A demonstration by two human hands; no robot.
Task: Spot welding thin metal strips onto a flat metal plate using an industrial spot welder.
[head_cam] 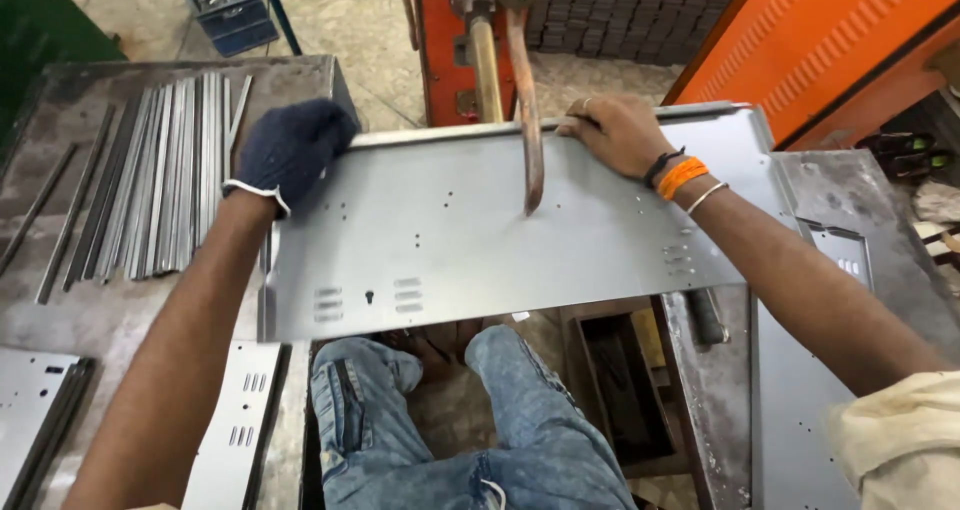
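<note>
Both hands, gloved left (290, 152) and bare right (617, 130), grip the metal panel's (500, 240) far edge (under a copper electrode (528, 120)).

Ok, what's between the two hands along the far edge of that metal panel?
In the head view, the curved welder arm comes down onto the sheet metal panel between the gloved left hand and bare right hand.
</note>
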